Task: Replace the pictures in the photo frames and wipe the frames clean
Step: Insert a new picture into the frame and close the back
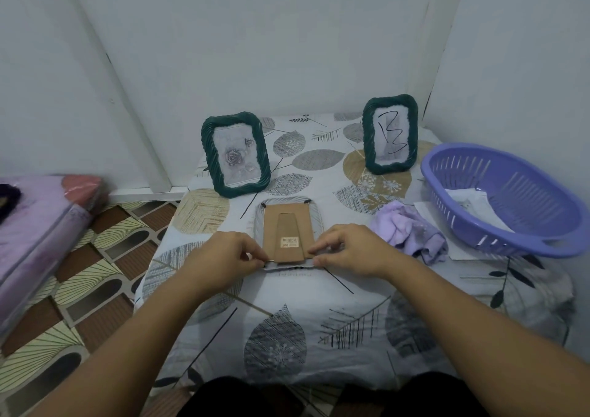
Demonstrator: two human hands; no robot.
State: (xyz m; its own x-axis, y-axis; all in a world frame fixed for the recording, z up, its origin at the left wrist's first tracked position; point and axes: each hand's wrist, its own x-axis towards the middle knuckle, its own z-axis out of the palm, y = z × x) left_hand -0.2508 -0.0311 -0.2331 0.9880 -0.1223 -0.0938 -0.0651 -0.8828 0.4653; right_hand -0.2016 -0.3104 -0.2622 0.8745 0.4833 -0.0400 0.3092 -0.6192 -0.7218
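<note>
left hand (223, 253): curled fingers pinching the near left corner of the face-down frame
right hand (346, 249): same deal, pinching the near right corner
face-down frame (289, 225): flat on the leaf-print cloth (287, 320) between both hands, cardboard back (287, 221) and stand up
rose frame (235, 154): upright, just past the left hand
B frame (390, 133): upright, well beyond the right hand
purple rag (410, 231): crumpled just right of the right hand
purple basket (504, 199): farther right, papers (469, 204) inside

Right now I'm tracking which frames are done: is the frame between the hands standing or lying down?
Lying face down: the frame shows its cardboard back and folded stand, both hands at its near edge.
</note>
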